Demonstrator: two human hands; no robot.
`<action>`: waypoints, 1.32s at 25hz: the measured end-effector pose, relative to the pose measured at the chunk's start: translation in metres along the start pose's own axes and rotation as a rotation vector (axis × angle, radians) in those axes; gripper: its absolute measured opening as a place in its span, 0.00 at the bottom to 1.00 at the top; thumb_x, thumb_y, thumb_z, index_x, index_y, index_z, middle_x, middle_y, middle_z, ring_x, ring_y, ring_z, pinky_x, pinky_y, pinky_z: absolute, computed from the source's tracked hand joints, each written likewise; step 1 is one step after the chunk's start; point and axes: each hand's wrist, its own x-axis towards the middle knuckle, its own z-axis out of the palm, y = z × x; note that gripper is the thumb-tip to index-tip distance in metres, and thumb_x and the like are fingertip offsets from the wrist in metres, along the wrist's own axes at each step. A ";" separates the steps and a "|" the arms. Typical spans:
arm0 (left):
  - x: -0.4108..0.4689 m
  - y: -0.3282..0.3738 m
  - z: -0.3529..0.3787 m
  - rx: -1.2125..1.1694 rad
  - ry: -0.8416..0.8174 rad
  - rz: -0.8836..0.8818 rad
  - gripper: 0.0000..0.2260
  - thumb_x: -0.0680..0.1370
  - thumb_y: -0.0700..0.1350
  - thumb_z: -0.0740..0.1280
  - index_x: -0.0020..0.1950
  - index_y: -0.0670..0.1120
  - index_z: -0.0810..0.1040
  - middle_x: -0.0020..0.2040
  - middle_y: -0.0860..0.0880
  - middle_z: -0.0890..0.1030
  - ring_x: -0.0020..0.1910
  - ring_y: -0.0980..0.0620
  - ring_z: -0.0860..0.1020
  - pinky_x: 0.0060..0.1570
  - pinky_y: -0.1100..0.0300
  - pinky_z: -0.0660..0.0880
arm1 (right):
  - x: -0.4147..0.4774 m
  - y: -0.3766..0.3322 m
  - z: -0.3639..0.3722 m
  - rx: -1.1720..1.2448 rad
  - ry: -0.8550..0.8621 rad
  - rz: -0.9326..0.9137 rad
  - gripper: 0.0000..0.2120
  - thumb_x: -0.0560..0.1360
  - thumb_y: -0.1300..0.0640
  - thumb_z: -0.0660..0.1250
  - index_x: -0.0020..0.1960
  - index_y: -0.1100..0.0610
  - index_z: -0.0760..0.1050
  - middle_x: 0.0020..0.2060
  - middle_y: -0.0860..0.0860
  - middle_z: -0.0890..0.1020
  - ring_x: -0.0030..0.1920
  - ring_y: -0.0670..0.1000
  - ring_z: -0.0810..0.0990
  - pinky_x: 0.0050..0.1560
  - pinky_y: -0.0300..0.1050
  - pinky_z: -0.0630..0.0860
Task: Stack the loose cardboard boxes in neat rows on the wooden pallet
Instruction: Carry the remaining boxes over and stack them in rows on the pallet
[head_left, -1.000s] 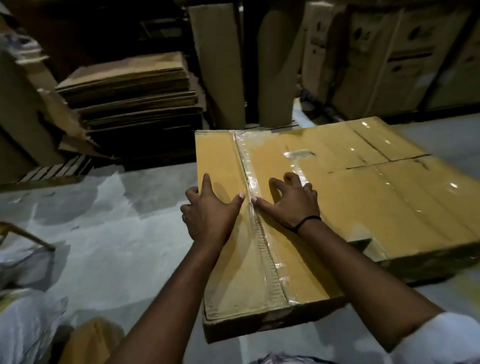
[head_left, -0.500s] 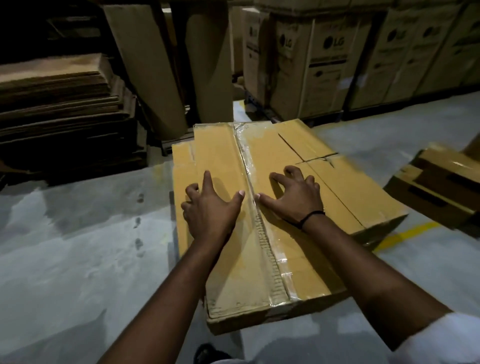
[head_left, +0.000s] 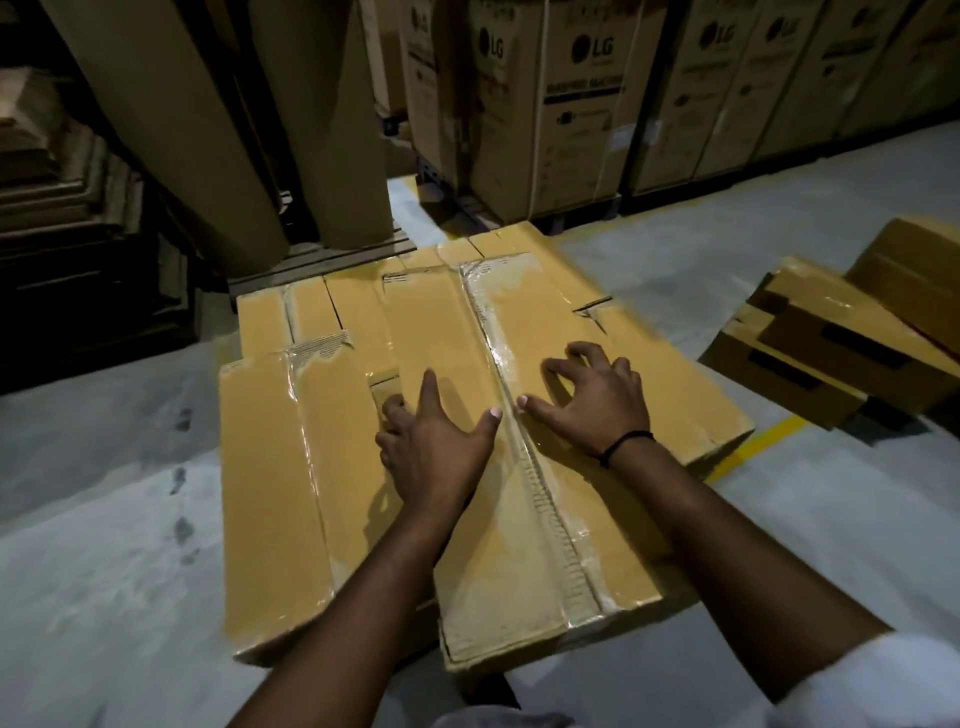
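Box (head_left: 524, 499) now beside stacked boxes (head_left: 270, 467)

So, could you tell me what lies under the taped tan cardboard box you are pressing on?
Flat tan cardboard boxes show beneath the taped box, past its left side and far end. What lies directly under its middle is covered.
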 end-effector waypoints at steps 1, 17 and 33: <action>0.008 0.002 0.008 -0.006 -0.018 -0.007 0.42 0.71 0.71 0.68 0.81 0.60 0.55 0.78 0.42 0.58 0.72 0.33 0.63 0.70 0.40 0.66 | 0.012 0.004 0.005 -0.007 -0.009 0.007 0.35 0.67 0.23 0.63 0.68 0.39 0.74 0.74 0.46 0.67 0.69 0.60 0.67 0.68 0.57 0.67; 0.113 -0.001 0.062 0.065 0.082 -0.180 0.41 0.70 0.73 0.67 0.79 0.62 0.59 0.78 0.49 0.57 0.71 0.37 0.64 0.66 0.41 0.71 | 0.131 0.011 0.084 0.220 -0.094 -0.113 0.26 0.72 0.32 0.68 0.66 0.42 0.77 0.71 0.46 0.70 0.67 0.57 0.69 0.67 0.55 0.68; 0.051 -0.123 0.106 0.391 -0.233 -0.172 0.33 0.78 0.56 0.69 0.81 0.55 0.60 0.83 0.50 0.52 0.78 0.43 0.54 0.75 0.47 0.64 | 0.141 0.071 0.179 0.099 -0.788 -0.386 0.43 0.76 0.40 0.70 0.82 0.43 0.48 0.79 0.48 0.31 0.81 0.59 0.42 0.78 0.57 0.57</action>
